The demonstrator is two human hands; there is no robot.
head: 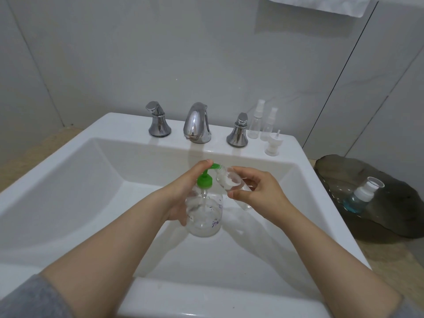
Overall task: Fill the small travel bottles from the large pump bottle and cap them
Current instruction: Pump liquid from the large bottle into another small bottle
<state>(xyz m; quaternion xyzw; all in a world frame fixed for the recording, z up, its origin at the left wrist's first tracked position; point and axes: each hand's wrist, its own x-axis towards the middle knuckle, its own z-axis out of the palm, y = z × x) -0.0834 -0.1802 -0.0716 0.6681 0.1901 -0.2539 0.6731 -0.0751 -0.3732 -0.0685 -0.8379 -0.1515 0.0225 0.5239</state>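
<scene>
Grey sleeves (29, 299) sit at the near edge, and both my forearms reach out from them over the sink (68, 161). My left hand (181, 193) is curled round the far-left side of the pump bottle (205, 218), holding it above the basin. One fingertip lies on top of the green pump head (205, 179).

My right hand (259, 191) pinches the clear travel bottle (229, 180) between thumb and curled fingers, just right of the pump. The bottle is tilted, its long axis running from the open mouth at far left down to the base at near right. The mouth sits right at the tip of the green spout (216, 166). I cannot tell whether the two touch.

I judge that everything depends on this alignment. If the mouth drifts right, a press would send soap into the basin. How full the bottle is I cannot make out.

Its loose spray cap (273, 144) stands on the far right ledge.
</scene>
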